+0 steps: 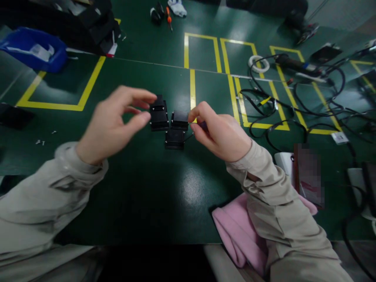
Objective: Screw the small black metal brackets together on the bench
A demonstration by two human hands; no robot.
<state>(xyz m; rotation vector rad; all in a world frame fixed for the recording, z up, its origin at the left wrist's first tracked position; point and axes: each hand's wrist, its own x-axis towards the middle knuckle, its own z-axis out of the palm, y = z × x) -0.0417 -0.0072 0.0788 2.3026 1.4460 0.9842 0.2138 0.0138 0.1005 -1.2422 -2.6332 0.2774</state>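
Observation:
Several small black rectangular blocks with screws at their corners lie close together on the green table. My left hand [113, 119] is at the left of the group, thumb and fingers apart, its fingertips beside the left black block [159, 118]. Whether they touch it, I cannot tell. My right hand [219, 131] is closed in a pinch at the edge of the right black block [179, 118]. Something dark shows between its fingers, too hidden to name. Nearer to me sits the front black block [174, 139], with a thin dark line running from it toward my right hand.
Coiled black cables [273, 105] and a white tape roll [258, 64] spread over the right side. A blue bin [55, 51] stands at the far left, loose screws [39, 142] nearer. An orange screwdriver [168, 16] lies at the back; pink cloth [235, 231] hangs by my right forearm.

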